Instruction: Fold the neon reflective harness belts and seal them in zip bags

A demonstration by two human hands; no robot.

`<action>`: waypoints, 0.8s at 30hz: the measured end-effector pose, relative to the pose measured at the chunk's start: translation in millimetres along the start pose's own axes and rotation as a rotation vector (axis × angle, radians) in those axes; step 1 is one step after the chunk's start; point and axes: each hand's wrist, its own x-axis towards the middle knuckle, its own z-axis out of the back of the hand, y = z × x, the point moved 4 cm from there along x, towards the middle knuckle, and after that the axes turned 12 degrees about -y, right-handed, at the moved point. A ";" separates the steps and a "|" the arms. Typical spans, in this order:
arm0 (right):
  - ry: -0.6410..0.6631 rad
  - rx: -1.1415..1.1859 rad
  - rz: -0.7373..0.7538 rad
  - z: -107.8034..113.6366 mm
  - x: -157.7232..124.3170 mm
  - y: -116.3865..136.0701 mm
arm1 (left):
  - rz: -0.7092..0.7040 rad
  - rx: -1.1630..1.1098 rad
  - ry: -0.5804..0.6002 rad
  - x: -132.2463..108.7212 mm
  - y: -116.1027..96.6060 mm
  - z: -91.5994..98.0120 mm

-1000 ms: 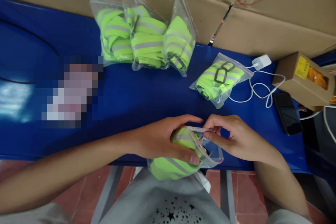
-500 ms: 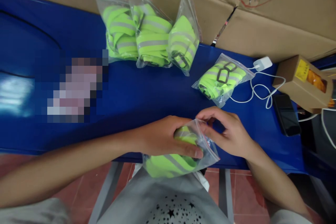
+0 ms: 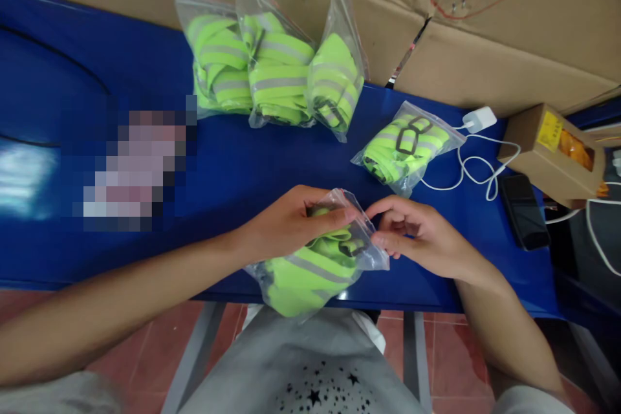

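Observation:
A clear zip bag [image 3: 365,247] holds a rolled neon yellow-green reflective strap [image 3: 310,272] with a grey stripe, at the table's front edge. My left hand [image 3: 303,220] is closed on the bag's upper side, its thumb lying along the front near the zip edge. At the bag's mouth, my right hand [image 3: 412,233] pinches the zip edge between thumb and fingers. Part of the strap is hidden under my left hand. Another bagged strap [image 3: 405,145], with dark buckles showing through, lies just beyond my right hand.
Three filled bags [image 3: 281,81] stand along the back of the blue table [image 3: 228,168]. To the right are a white charger [image 3: 480,119] with its cable, a phone [image 3: 524,212] and a cardboard box [image 3: 533,142]. A pixelated patch covers something on the left.
Both hands stay on the bag. My left hand and the bag's mouth have shifted up and left, and the bag now leans further over the table. My right fingers sit along the zip edge.

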 end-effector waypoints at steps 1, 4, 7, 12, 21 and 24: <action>0.004 0.041 -0.035 0.0 0.8 -1.4 | 0.004 -0.006 -0.023 0.3 0.0 1.6; -0.051 0.089 -0.071 0.7 3.0 -3.9 | -0.028 0.021 -0.091 -0.2 -2.3 4.8; -0.066 0.037 -0.084 -2.1 3.4 -7.2 | -0.087 0.084 -0.118 -0.8 -4.7 6.2; 0.012 -0.014 -0.072 -0.7 -2.6 -9.6 | -0.087 0.144 -0.109 0.9 -4.9 9.6; 0.038 0.118 -0.213 -10.9 -2.6 -13.4 | -0.098 0.155 -0.124 1.3 -13.4 13.9; 0.163 0.140 -0.246 -16.7 -1.5 -17.7 | -0.039 0.169 -0.047 2.1 -7.4 10.4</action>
